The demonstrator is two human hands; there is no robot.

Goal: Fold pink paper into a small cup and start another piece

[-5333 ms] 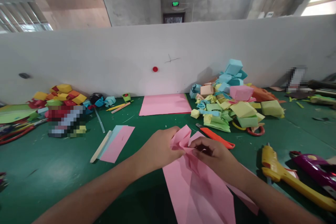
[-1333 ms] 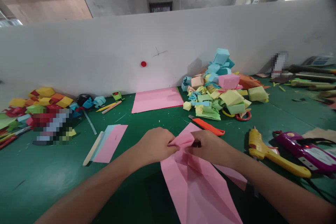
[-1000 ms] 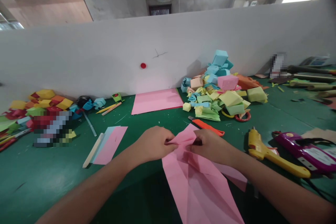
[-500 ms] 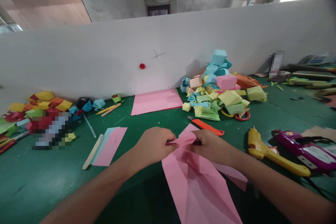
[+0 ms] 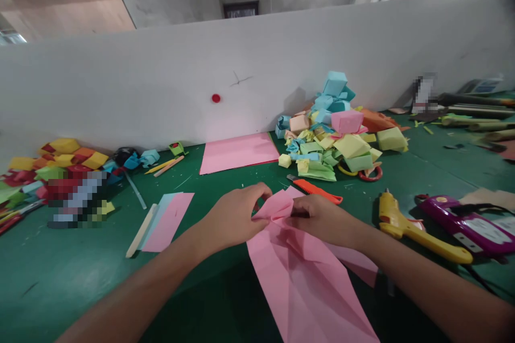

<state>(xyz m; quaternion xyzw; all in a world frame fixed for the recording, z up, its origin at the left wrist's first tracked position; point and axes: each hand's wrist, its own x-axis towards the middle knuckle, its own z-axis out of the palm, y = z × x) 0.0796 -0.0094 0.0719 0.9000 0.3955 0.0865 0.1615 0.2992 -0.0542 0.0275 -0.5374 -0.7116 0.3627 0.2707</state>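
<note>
A creased sheet of pink paper (image 5: 306,278) spreads from the middle of the view toward the bottom edge, its far end gathered into folds. My left hand (image 5: 245,211) grips the left side of that folded end between thumb and fingers, the index finger arched above the paper. On the right side, my right hand (image 5: 317,217) pinches the same end with its fingers curled. Another flat pink piece (image 5: 356,262) lies partly hidden under the folded sheet and my right forearm. Just beyond my hands is an orange utility knife (image 5: 316,191).
A heap of folded paper boxes (image 5: 336,139) stands at the back right. Pink sheets (image 5: 241,151) lie against the white partition (image 5: 161,86). A yellow glue gun (image 5: 418,233) and a purple device (image 5: 470,225) are at right. Paper strips (image 5: 171,225) and a wooden stick (image 5: 141,230) lie left.
My left fingers have lifted and opened a little around the folded end, which now bulges up more between my hands. The view has shifted slightly.
</note>
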